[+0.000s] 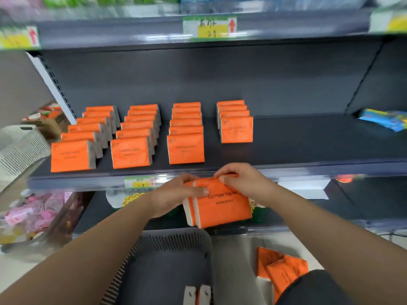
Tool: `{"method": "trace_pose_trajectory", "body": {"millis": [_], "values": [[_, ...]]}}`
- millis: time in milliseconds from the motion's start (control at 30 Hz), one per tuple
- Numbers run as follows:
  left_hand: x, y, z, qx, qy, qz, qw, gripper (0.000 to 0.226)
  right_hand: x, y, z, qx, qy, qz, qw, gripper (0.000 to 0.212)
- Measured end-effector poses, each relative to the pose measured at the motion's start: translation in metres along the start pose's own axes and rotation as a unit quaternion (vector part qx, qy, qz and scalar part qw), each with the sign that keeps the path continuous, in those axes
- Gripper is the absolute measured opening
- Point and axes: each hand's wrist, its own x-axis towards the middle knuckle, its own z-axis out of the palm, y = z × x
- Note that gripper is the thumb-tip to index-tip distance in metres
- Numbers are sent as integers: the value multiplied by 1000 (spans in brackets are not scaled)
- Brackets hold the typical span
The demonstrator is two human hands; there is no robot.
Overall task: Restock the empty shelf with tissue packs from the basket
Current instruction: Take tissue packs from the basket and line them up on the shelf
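Two orange tissue packs labelled COTTON TISSUE are held together just below the front lip of the dark shelf. My left hand grips their left side and my right hand pinches their top edge. On the shelf stand several rows of the same orange packs; the rightmost row is shorter than the others. The grey basket sits below my arms, with two packs showing at its near edge. More orange packs lie on the floor to its right.
A blue packet lies at the shelf's far right. A white slatted basket and a cardboard box stand at the left. Pink goods fill a lower left bin. Price tags hang on the shelf edge above.
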Motion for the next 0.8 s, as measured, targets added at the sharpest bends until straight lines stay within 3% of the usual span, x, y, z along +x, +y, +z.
{"method": "trace_pose_trajectory", "body": {"millis": [167, 233, 467, 600, 800], "values": [[10, 29, 10, 2, 23, 35, 999, 85, -1, -1, -22, 60, 67, -25, 996, 13], [17, 38, 13, -18, 40, 49, 998, 81, 0, 0, -30, 93, 94, -35, 991, 14], [46, 63, 24, -108, 90, 91, 986, 75, 4, 3, -59, 199, 113, -9, 973, 50], [66, 74, 31, -146, 115, 111, 976, 83, 11, 9, -73, 256, 103, 19, 961, 50], [99, 83, 40, -238, 156, 129, 950, 94, 31, 14, -86, 251, 113, 17, 961, 42]]}}
